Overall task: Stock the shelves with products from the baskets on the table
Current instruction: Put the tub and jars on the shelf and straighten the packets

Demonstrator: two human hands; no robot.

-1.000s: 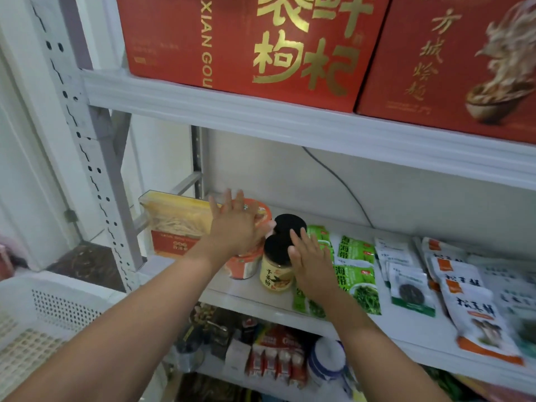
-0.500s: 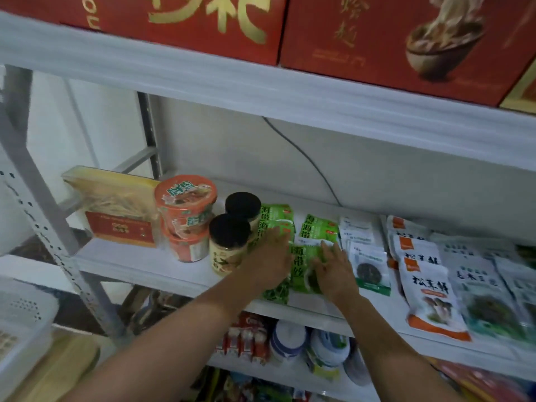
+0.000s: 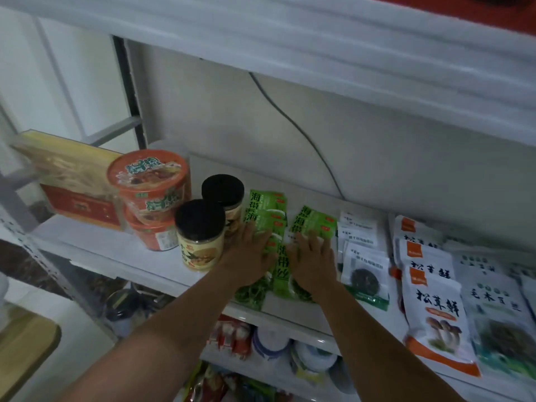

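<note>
Middle shelf (image 3: pixel 95 246), head view. A second ago my left hand (image 3: pixel 249 256) lay on the stacked noodle cups (image 3: pixel 150 184) and my right hand (image 3: pixel 314 264) stood beside the black-lidded jars (image 3: pixel 200 230). Both hands have since moved rightward and now rest on the green seaweed packets (image 3: pixel 280 268) at frame centre. The left hand is just beside the front jar and the right is close to the white pouches (image 3: pixel 366 274).

Neither grip is closed. The fingers of both hands lie straight and flat on the packets, pressing rather than holding.

The cups and jars stand upright at centre left, no longer touched, so I judge them placed. The packets lie flat in two overlapping rows running from the shelf's front edge toward the back.

I judge the present step to be squaring these rows. The nearest packets reach the front lip and could slide off if pushed outward. The baskets are out of view, so I cannot tell how much stock remains.
</note>
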